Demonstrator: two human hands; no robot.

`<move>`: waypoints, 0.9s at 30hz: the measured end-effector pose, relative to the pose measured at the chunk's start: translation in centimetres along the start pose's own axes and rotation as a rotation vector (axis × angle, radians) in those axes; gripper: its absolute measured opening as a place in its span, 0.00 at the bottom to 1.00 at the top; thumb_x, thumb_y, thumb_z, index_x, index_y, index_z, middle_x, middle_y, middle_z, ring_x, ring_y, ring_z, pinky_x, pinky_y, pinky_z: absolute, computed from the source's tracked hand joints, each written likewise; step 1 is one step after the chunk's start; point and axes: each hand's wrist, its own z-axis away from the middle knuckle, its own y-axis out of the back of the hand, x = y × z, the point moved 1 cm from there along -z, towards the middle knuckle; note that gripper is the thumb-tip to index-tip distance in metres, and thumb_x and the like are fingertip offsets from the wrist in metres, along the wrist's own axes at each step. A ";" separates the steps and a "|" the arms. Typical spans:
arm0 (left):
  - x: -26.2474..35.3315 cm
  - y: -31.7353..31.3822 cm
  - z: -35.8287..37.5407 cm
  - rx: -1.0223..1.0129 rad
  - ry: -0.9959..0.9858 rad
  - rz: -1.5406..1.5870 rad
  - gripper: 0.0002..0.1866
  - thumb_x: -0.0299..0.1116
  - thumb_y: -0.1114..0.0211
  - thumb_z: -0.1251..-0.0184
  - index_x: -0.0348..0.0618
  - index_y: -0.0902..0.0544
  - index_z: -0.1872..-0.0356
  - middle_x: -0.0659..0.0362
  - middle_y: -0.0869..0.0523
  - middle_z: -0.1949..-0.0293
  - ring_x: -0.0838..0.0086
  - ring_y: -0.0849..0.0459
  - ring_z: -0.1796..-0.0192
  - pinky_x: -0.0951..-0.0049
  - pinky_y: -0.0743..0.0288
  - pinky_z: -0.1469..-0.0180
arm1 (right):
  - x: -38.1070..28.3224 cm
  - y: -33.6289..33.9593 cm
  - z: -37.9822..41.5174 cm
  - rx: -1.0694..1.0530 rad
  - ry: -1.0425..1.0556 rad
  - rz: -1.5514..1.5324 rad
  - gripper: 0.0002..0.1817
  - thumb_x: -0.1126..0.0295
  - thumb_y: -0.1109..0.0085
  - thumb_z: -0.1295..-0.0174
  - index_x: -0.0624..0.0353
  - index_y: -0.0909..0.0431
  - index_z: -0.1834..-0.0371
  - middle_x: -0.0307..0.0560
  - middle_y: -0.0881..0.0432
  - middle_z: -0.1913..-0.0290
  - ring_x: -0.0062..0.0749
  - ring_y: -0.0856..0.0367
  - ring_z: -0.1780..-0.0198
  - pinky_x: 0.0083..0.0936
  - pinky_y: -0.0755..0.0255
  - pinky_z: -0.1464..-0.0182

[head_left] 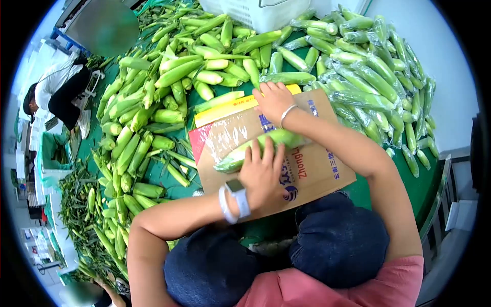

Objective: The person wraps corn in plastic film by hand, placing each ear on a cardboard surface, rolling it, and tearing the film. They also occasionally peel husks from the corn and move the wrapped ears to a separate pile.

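A printed cardboard sheet [322, 169] lies tilted across my knees. On it rests a corn ear [286, 138] in green husk, with clear plastic film about it. My left hand [262, 171], with a watch at the wrist, lies over this ear, its fingers spread and touching it. Beyond the ear, my right hand [274, 102] is at the far edge of the cardboard. Its fingers bend over a yellow printed pack or sheet [225, 110]; what they pinch there, if anything, is hidden.
Unwrapped corn [179, 71] is heaped on the green surface [171, 181] ahead and left. Film-wrapped ears [368, 77] are piled right. A white crate [255, 13] stands at the back. Loose husks [82, 220] lie left. A crouching person [56, 87] and another person's arm show at left.
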 end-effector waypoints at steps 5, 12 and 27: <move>-7.6 -2.5 -7.4 -0.086 0.189 0.261 0.42 0.51 0.24 0.69 0.37 0.29 0.51 0.45 0.26 0.49 0.54 0.27 0.46 0.57 0.29 0.49 | 3.3 -1.1 -4.5 -0.452 -0.293 -0.176 0.13 0.67 0.40 0.50 0.63 0.20 0.64 0.56 0.19 0.60 0.45 0.20 0.55 0.35 0.26 0.54; -7.3 -4.6 -3.3 -0.427 -0.221 0.271 0.35 0.42 0.26 0.69 0.36 0.25 0.54 0.45 0.20 0.60 0.53 0.21 0.56 0.58 0.26 0.53 | 3.7 0.0 -3.2 -0.546 -0.333 -0.173 0.13 0.73 0.39 0.54 0.65 0.20 0.63 0.55 0.19 0.57 0.45 0.20 0.52 0.31 0.25 0.54; -12.3 2.5 7.2 -0.107 0.555 2.013 0.31 0.36 0.36 0.42 0.42 0.37 0.39 0.54 0.23 0.51 0.66 0.20 0.55 0.64 0.23 0.54 | -5.5 1.0 7.8 -0.334 0.109 -1.031 0.36 0.56 0.39 0.46 0.61 0.40 0.37 0.54 0.31 0.43 0.42 0.34 0.40 0.34 0.42 0.37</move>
